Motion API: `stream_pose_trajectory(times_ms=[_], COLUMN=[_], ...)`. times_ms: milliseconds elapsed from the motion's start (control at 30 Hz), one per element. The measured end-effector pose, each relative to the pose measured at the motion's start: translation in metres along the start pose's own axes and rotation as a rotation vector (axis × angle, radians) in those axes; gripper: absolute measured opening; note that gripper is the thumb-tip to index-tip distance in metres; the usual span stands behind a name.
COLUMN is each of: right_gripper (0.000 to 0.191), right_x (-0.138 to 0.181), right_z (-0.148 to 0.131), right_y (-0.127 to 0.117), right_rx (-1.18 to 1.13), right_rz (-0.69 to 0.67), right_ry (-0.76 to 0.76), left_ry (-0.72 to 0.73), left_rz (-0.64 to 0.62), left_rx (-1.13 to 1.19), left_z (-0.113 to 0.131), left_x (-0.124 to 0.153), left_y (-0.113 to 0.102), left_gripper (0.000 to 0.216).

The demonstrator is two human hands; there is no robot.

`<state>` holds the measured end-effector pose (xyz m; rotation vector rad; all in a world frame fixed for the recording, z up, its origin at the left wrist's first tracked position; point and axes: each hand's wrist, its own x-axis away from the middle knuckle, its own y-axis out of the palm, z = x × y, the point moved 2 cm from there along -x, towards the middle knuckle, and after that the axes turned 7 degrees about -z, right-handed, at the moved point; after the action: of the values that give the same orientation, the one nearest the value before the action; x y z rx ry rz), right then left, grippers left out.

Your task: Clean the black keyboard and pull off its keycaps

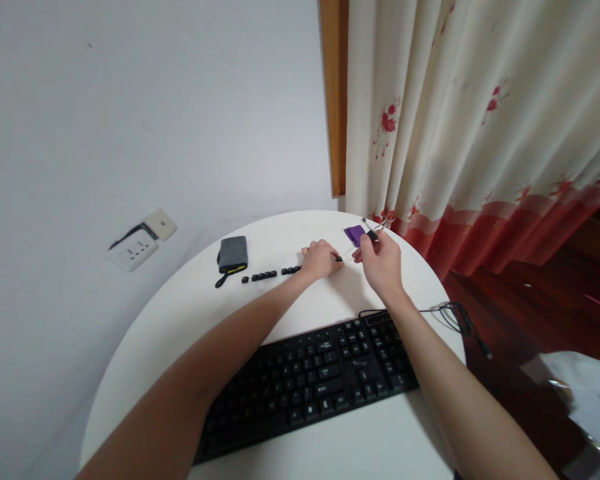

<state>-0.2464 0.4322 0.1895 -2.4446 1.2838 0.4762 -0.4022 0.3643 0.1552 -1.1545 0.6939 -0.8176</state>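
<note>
From my seat I read the round white table [180,313] first, with the black keyboard [310,380] lying crosswise on its near side, well short of both sets of fingers. Its cable [450,313] trails off the right edge of the table. Far to the left of the fingers sits a grey pouch [233,253].

Between that pouch and the left hand [320,259] runs a row of keycaps [270,273]. Its long axis goes left to right, and it ends just under the left wrist.

The left hand rests knuckles up on the table, fingers drawn together on a loose keycap [339,258]. The keycap pokes out at their tips on the side toward the right hand [383,263], in line with the row.

The right hand hovers just beside it, a small gap between them, fingers pinched shut on a wire tool [371,234] with a dark grip that sticks up and away from me. A purple piece [354,233] lies just beyond those fingers. I cannot tell whether the tool's wire end touches the table.
</note>
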Motion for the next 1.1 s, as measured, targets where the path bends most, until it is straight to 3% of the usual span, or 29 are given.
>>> stream_pose_trajectory(times_ms=[167, 267, 367, 433, 600, 767, 933, 1100], right_gripper=[0.021, 0.021, 0.023, 0.025, 0.024, 0.023, 0.022, 0.02], right_x=[-0.004, -0.004, 0.003, 0.01, 0.021, 0.027, 0.032, 0.035], right_z=[0.002, -0.004, -0.015, -0.023, -0.032, -0.035, -0.038, -0.033], right_y=[0.0, -0.005, -0.012, -0.016, -0.019, -0.019, -0.02, -0.02], right_rx=[-0.047, 0.022, 0.08, 0.105, 0.109, 0.1, 0.223, 0.276], right_rz=[-0.097, -0.325, -0.699, -0.907, -1.194, -1.293, -1.258, -1.308], right_ry=[-0.027, -0.098, -0.142, -0.121, -0.044, 0.022, -0.035, 0.031], left_ry=[0.034, 0.064, 0.125, 0.194, 0.189, 0.237, 0.249, 0.257], left_rz=[0.039, 0.056, -0.045, -0.178, -0.396, -0.493, -0.47, -0.431], left_rx=[0.016, 0.084, 0.223, 0.258, 0.398, 0.507, 0.594, 0.59], left_z=[0.0, -0.003, -0.001, 0.005, 0.023, 0.03, 0.026, 0.027], left_x=[0.008, 0.023, 0.052, 0.077, 0.128, 0.142, 0.141, 0.144], left_y=[-0.012, -0.024, -0.03, -0.028, -0.021, -0.018, -0.009, -0.006], left_gripper=[0.025, 0.024, 0.033, 0.031, 0.019, 0.01, 0.012, 0.01])
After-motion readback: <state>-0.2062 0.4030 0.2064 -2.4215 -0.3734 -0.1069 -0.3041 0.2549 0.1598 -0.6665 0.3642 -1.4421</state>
